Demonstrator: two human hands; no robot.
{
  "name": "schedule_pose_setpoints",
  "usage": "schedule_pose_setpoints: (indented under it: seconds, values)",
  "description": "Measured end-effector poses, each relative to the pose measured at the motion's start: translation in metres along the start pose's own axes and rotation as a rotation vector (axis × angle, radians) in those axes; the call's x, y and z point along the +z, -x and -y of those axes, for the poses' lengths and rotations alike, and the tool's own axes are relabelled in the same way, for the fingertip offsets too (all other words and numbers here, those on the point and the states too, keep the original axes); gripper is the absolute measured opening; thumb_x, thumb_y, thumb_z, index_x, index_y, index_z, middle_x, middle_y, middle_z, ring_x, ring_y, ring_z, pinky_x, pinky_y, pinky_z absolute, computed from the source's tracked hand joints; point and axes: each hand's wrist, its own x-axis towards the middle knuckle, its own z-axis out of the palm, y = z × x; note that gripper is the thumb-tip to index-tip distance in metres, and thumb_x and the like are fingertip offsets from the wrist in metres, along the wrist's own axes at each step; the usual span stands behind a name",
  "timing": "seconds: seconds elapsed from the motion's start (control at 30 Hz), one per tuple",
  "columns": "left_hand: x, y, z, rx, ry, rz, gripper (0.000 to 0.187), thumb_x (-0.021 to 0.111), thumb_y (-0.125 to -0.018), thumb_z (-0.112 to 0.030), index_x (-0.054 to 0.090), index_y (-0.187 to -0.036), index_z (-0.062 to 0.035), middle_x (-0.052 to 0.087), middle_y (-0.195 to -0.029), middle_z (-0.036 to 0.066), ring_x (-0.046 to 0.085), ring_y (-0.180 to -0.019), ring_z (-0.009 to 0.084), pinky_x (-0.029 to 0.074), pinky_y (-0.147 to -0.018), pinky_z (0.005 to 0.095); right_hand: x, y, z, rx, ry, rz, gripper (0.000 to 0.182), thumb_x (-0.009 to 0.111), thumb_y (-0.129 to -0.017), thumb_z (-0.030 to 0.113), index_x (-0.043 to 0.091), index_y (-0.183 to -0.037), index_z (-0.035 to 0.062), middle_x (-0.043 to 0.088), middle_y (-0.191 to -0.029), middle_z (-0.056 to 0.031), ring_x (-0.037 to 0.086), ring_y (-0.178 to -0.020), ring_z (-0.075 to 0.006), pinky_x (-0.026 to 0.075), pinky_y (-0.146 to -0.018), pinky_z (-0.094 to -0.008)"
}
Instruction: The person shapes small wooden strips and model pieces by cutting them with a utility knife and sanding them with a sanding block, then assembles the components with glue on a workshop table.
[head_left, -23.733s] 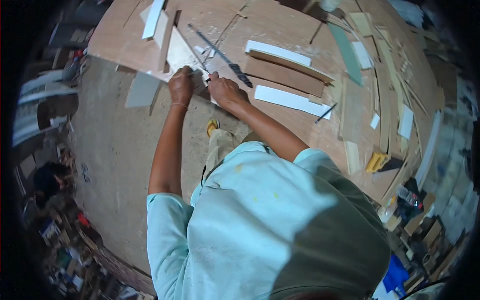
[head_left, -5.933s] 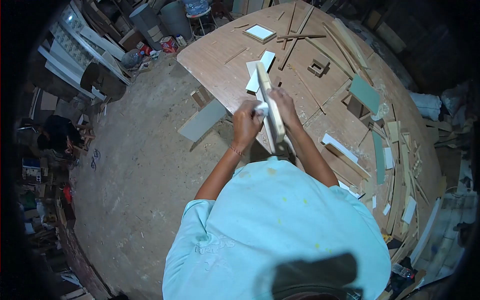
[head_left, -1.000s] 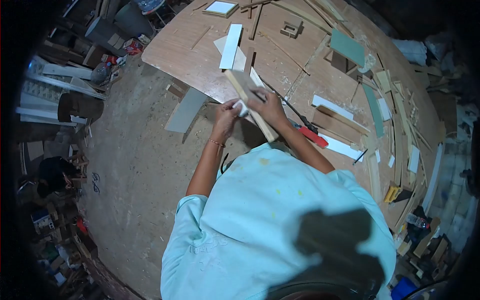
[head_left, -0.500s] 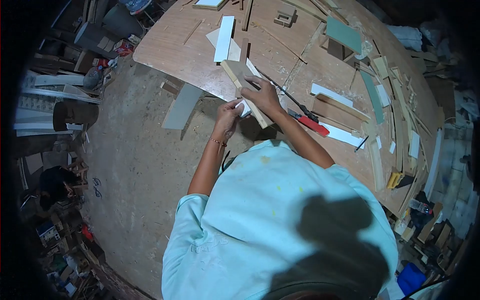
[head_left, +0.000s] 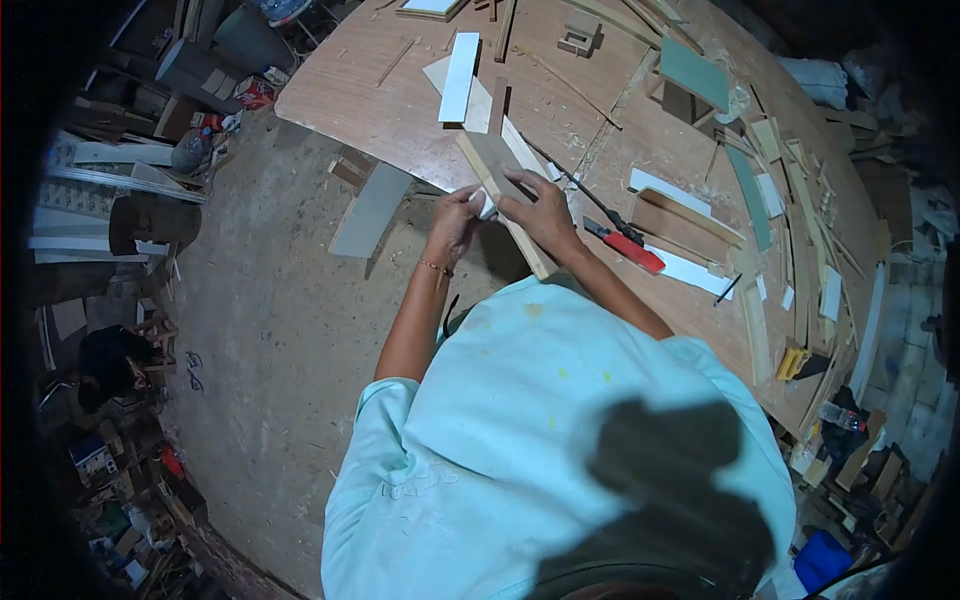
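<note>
My right hand [head_left: 545,215] grips a long wooden board [head_left: 533,250] from its right side, fingers bent over the upper face. The board slants from the table's edge down toward my shirt. At the board's left edge, my left hand [head_left: 455,222] is closed on a small white piece [head_left: 487,206]. That piece meets the edge of the board about halfway along; my fingers hide part of it, and its exact kind cannot be made out.
The wooden table [head_left: 350,100] carries a red-handled tool [head_left: 632,252], white strips [head_left: 460,78], a green-topped wooden piece [head_left: 694,72] and several thin offcuts. Below the table edge a grey panel [head_left: 368,215] juts out over the floor. Another person [head_left: 112,362] is at the far left.
The board has come slightly toward me and to the right. My left hand with the white piece sits a little farther up along the board's edge.
</note>
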Motion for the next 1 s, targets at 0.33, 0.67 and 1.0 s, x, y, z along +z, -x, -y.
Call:
schedule_pose_setpoints:
  seconds: [0.33,0.67,1.0]
  values:
    - [0.009,0.011,0.004,-0.041,-0.016,0.003,0.026,0.047,-0.081,-0.003,0.049,-0.105,0.0071,0.056,-0.094,0.01,0.056,-0.081,0.0182,0.05,-0.07,0.0308,-0.003,0.001,-0.002,-0.036,0.01,-0.015,0.051,0.064,-0.066,0.029,0.053,-0.107,0.002,0.053,-0.107,-0.0188,0.053,-0.099,-0.0246,0.039,-0.086,-0.0297]
    - [0.029,0.023,0.018,-0.019,-0.053,0.094,0.027,0.052,-0.08,-0.007,0.051,-0.104,0.0061,0.055,-0.096,0.011,0.055,-0.082,0.0185,0.049,-0.071,0.0303,-0.016,-0.056,-0.049,0.176,0.314,-0.176,0.055,0.063,-0.06,0.04,0.055,-0.107,0.0122,0.052,-0.104,-0.0187,0.051,-0.096,-0.0312,0.041,-0.083,-0.037]
    - [0.054,0.008,0.024,-0.04,0.018,-0.006,0.018,0.05,-0.078,-0.008,0.052,-0.094,0.001,0.054,-0.083,0.006,0.053,-0.074,0.013,0.047,-0.065,0.0266,-0.034,-0.053,-0.063,0.495,0.595,-0.229,0.049,0.061,-0.064,0.036,0.053,-0.106,0.0114,0.052,-0.105,-0.0174,0.05,-0.096,-0.0345,0.039,-0.083,-0.0433]
